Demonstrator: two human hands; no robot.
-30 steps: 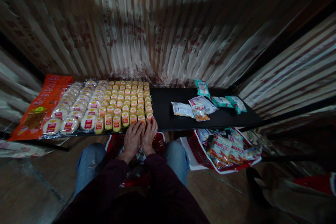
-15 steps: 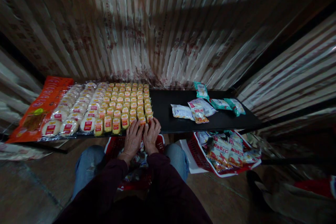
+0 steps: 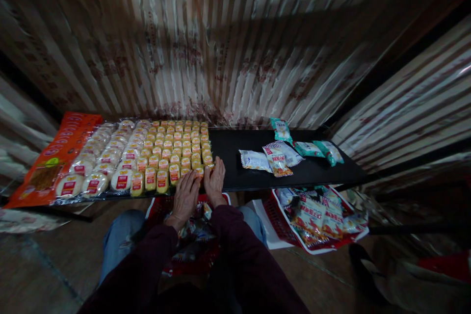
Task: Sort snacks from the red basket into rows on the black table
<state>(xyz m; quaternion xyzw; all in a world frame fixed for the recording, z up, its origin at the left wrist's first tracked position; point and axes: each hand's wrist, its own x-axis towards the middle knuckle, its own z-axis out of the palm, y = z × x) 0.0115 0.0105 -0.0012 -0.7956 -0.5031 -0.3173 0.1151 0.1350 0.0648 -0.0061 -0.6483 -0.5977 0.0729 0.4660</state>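
Where yellow cakes (image 3: 162,181) stand in rows on the black shelf (image 3: 243,181), left hand (image 3: 185,198) and right hand (image 3: 214,181) meet the front corner, fingers extended; any grip cannot be told. White cakes (image 3: 121,179): alongside.

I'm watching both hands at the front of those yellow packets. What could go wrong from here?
The left hand and right hand are side by side at the front row of yellow packets. Those sit close together, so a firm push might knock neighbours out of line.

That row is near the front edge of the shelf; a slipped packet could drop toward the red basket below.
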